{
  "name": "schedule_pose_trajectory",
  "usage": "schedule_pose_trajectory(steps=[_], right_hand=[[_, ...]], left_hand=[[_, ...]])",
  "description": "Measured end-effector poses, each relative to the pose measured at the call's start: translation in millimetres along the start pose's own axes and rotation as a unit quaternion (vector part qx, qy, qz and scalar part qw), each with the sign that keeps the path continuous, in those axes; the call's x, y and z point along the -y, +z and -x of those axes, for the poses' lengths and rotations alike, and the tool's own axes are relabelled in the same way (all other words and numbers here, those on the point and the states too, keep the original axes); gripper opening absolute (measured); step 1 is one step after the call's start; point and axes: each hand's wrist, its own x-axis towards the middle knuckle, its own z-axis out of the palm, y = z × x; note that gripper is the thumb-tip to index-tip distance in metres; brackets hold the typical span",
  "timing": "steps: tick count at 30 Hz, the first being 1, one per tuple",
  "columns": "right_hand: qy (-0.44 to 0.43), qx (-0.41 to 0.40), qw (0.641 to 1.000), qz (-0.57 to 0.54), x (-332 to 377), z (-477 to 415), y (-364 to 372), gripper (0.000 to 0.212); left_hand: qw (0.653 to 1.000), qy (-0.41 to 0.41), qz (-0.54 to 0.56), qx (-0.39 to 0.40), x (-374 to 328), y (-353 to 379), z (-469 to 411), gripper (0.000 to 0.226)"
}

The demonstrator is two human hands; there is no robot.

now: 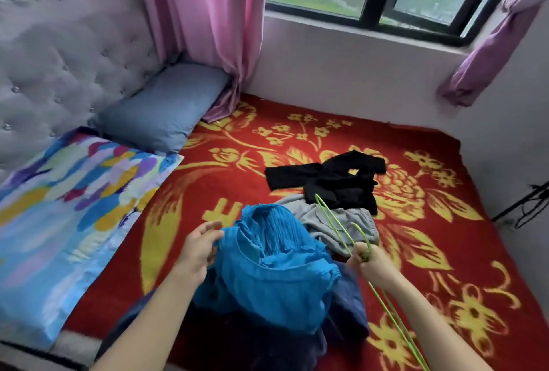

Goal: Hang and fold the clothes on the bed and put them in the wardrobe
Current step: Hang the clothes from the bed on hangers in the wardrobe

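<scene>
hangers (335, 220) sit in my right hand (367, 262), fingers curled round the green wires part way along. i count at least 2. their long axis runs on a diagonal, from the lower right past my forearm, through the fist, then up and left over the grey garment (323, 217) toward the black one (326, 180).

the blue top (276, 269) is heaped on the bed (237, 180) between my 2 hands, on a dark navy piece (347, 308), with what looks like its neck opening turned up toward me. so the thing to be hung lies left of the hangers, just beside the right hand, and the far wire ends point past it, not into it.

my left hand (202, 247) is at the top's left edge, fingers loose and spread, holding nothing. blur keeps me from telling whether the fingertips touch the cloth or stop just short. both forearms reach in from the bottom of the view.

my read: this is the start of hanging the blue top. the left hand would need to pinch the neckline and lift it while the right swings 1 hanger round so an arm of it enters the opening. the risk is that 2 hangers held together may tangle, and the crinkled cloth may bunch. the grey and black pieces lie further off, unfolded. the wardrobe is not in view.
</scene>
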Motion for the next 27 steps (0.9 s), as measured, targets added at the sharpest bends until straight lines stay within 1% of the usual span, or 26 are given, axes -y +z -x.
schedule_pose_trajectory(steps=[1, 4, 5, 6, 7, 9, 12, 13, 16, 18, 19, 20, 21, 22, 23, 24, 25, 26, 27], right_hand=[[0.0, 0.017, 1.0, 0.022, 3.7, 0.9, -0.2, 0.034], [-0.007, 0.107, 0.993, 0.057, 19.3, 7.2, -2.2, 0.023], [-0.018, 0.119, 0.99, 0.073, 24.6, 9.0, -4.0, 0.029], [-0.032, 0.121, 0.987, 0.097, 30.2, 10.8, -6.1, 0.036], [-0.045, 0.12, 0.984, 0.126, 35.9, 11.7, -8.2, 0.036], [-0.065, 0.126, 0.976, 0.164, 47.2, 16.4, -11.5, 0.028], [-0.1, 0.135, 0.966, 0.198, 59.9, 24.4, -12.2, 0.024], [-0.111, 0.131, 0.968, 0.185, 62.3, 25.4, -11.4, 0.023], [-0.121, 0.125, 0.982, 0.067, 70.9, 28.0, -8.8, 0.017], [-0.127, 0.105, 0.986, 0.022, 74.2, 27.5, -8.8, 0.012], [-0.135, 0.086, 0.987, 0.003, 74.8, 27.1, -8.4, 0.013], [-0.145, 0.067, 0.987, -0.017, 75.6, 27.3, -7.6, 0.015], [-0.157, 0.055, 0.986, -0.032, 75.0, 27.3, -5.9, 0.018], [-0.171, 0.047, 0.983, -0.042, 75.6, 28.3, -3.9, 0.022], [-0.186, 0.04, 0.981, -0.048, 75.3, 28.8, -1.7, 0.027], [-0.197, 0.03, 0.979, -0.052, 75.7, 29.5, 0.5, 0.033], [-0.206, 0.019, 0.977, -0.059, 76.5, 29.7, 2.4, 0.039], [-0.213, 0.011, 0.975, -0.069, 78.0, 30.2, 3.3, 0.044], [-0.218, 0.009, 0.973, -0.077, 79.0, 30.2, 3.8, 0.045]], left_hand=[[1.0, 0.001, -0.008, 0.012, 4.3, -2.4, 2.3, 0.02], [0.999, 0.001, 0.003, 0.051, 11.8, -7.9, 8.8, 0.021], [0.998, 0.002, 0.007, 0.059, 12.2, -8.5, 10.0, 0.022], [0.998, 0.004, 0.006, 0.065, 12.3, -8.7, 10.5, 0.023], [0.998, 0.007, 0.003, 0.07, 12.2, -8.6, 10.8, 0.024], [0.996, 0.017, -0.004, 0.082, 11.6, -7.3, 10.6, 0.025], [0.991, 0.035, -0.029, 0.124, 9.8, -5.7, 12.4, 0.028], [0.989, 0.037, -0.039, 0.14, 9.9, -4.9, 13.2, 0.029], [0.982, 0.043, -0.07, 0.169, 11.1, -4.0, 13.5, 0.035], [0.976, 0.068, -0.101, 0.18, 8.5, -5.3, 14.3, 0.04], [0.969, 0.088, -0.137, 0.188, 5.7, -6.4, 15.6, 0.041], [0.953, 0.121, -0.206, 0.186, 2.6, -8.1, 16.4, 0.041], [0.92, 0.168, -0.315, 0.163, 0.4, -9.9, 17.0, 0.04], [0.864, 0.218, -0.438, 0.116, -1.5, -11.4, 17.9, 0.038], [0.804, 0.265, -0.529, 0.053, -3.5, -11.6, 21.5, 0.036], [0.755, 0.304, -0.581, -0.001, -6.2, -11.6, 27.9, 0.033], [0.717, 0.348, -0.603, -0.04, -8.3, -11.2, 34.3, 0.027], [0.683, 0.396, -0.612, -0.054, -10.6, -10.6, 38.5, 0.021], [0.659, 0.443, -0.605, -0.054, -12.1, -11.3, 40.5, 0.017]])
